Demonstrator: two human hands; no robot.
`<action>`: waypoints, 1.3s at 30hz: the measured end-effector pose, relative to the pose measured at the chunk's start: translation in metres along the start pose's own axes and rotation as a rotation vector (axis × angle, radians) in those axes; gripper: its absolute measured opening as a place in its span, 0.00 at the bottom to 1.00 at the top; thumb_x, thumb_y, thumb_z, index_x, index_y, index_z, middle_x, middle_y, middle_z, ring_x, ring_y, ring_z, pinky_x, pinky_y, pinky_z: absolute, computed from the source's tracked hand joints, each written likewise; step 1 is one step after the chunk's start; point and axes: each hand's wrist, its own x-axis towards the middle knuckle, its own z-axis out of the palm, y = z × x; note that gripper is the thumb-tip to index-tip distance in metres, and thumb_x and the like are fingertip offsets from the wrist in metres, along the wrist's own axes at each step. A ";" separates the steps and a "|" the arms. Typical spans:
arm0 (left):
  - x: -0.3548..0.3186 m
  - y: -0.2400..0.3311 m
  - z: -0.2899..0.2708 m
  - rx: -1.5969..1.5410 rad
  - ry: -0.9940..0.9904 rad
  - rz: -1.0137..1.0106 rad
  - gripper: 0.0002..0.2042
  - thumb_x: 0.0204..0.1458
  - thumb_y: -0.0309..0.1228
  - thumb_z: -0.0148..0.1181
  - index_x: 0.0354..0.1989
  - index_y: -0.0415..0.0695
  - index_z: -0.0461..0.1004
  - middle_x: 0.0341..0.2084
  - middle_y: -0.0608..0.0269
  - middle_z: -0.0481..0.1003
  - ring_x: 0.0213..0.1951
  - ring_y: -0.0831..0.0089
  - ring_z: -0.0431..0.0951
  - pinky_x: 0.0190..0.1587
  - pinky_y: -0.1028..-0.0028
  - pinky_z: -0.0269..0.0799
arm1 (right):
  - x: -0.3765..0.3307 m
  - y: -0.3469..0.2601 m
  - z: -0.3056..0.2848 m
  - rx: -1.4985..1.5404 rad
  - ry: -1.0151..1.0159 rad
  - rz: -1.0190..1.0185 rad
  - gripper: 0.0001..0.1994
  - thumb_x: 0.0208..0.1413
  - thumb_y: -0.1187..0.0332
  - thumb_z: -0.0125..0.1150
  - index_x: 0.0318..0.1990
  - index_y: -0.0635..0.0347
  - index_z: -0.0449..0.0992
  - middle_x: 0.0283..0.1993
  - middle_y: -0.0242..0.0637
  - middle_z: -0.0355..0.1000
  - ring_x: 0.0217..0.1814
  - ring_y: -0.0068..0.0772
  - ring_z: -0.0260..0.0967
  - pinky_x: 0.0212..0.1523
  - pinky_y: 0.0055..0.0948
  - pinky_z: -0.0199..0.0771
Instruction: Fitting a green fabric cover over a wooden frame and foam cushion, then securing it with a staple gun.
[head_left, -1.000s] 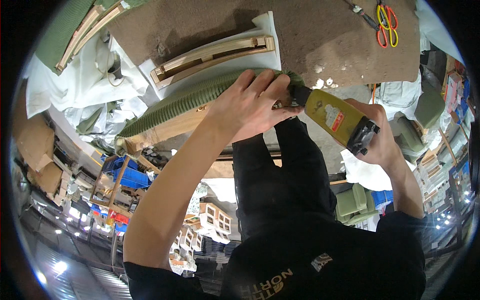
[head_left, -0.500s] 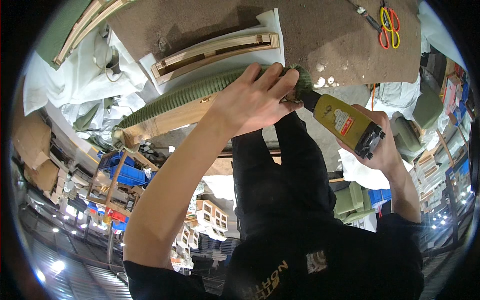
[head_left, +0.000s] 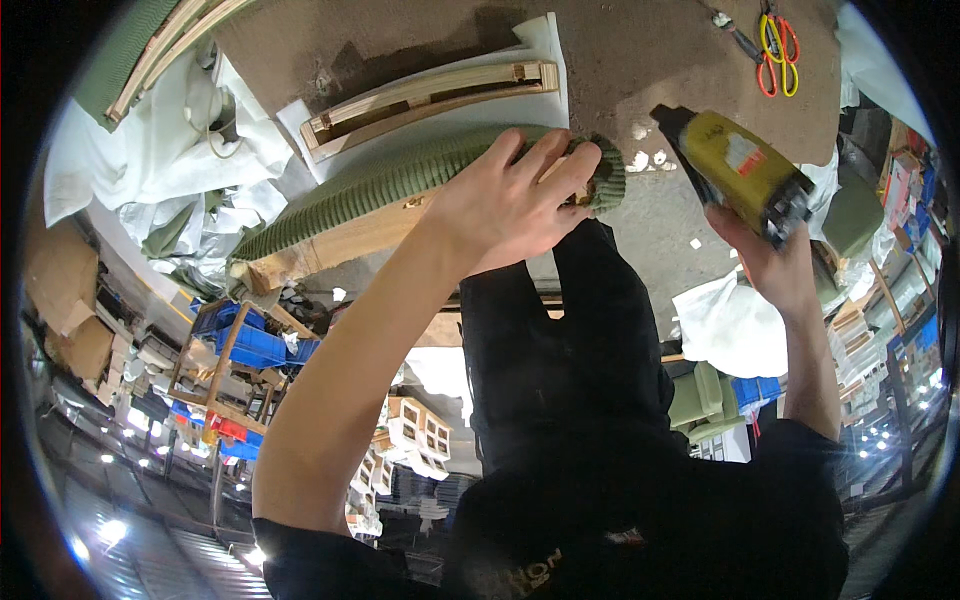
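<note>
My left hand [head_left: 510,205] lies over the right end of a long curved wooden piece wrapped in green ribbed fabric [head_left: 380,185], fingers curled over the fabric at its tip. My right hand [head_left: 770,265] grips a yellow-green staple gun [head_left: 740,170] by its handle. The gun hangs in the air to the right of the piece, apart from it. The piece rests on a brown felt-covered bench [head_left: 640,50].
A bare curved wooden frame [head_left: 430,92] lies on a white sheet just beyond the green piece. Red and yellow scissors [head_left: 775,45] lie at the bench's far right. White wrapping [head_left: 150,150] is piled at the left; blue crates [head_left: 250,345] and shelving stand around.
The staple gun was against the right end of the green piece; my right hand has drawn it away to the right. My left hand has stayed on the end.
</note>
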 end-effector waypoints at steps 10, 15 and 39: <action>-0.004 0.006 0.007 0.056 0.227 0.077 0.06 0.49 0.39 0.61 0.35 0.58 0.78 0.51 0.64 0.72 0.49 0.62 0.77 0.49 0.62 0.72 | 0.041 -0.030 0.031 -0.314 0.000 -0.257 0.17 0.52 0.66 0.71 0.45 0.67 0.76 0.36 0.46 0.79 0.38 0.35 0.79 0.40 0.32 0.76; -0.001 0.022 0.023 -0.086 0.304 0.048 0.14 0.50 0.37 0.60 0.44 0.47 0.79 0.47 0.61 0.75 0.51 0.59 0.76 0.48 0.59 0.72 | 0.029 -0.045 0.049 -0.345 0.055 -0.207 0.15 0.52 0.66 0.70 0.40 0.68 0.77 0.34 0.46 0.78 0.35 0.36 0.77 0.38 0.33 0.75; -0.249 0.128 -0.239 -0.663 0.985 -0.589 0.39 0.50 0.29 0.66 0.69 0.33 0.51 0.59 0.39 0.66 0.59 0.46 0.70 0.58 0.59 0.67 | -0.187 -0.276 0.243 1.001 -0.126 -0.675 0.30 0.48 0.56 0.59 0.56 0.66 0.66 0.28 0.34 0.66 0.35 0.29 0.64 0.51 0.33 0.63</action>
